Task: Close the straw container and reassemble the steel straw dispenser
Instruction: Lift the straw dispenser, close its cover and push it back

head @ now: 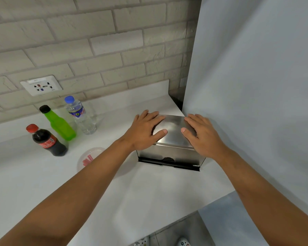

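The steel straw dispenser point(172, 139) is a shiny metal box with a black strip along its front bottom edge, standing on the white counter against a grey panel. Its flat steel lid lies on top. My left hand point(144, 130) rests flat on the lid's left side, fingers spread. My right hand point(201, 134) lies flat on the lid's right side. Both palms press down on the lid without gripping it. A round clear straw container point(89, 157) with red straws inside sits on the counter left of the dispenser, partly behind my left forearm.
Three bottles stand at the back left: a cola bottle point(46, 141), a green bottle point(59, 123) and a water bottle point(80, 116). A wall socket point(41, 86) is in the brick wall. The grey panel point(256, 86) rises on the right. The counter edge point(167, 221) runs near me.
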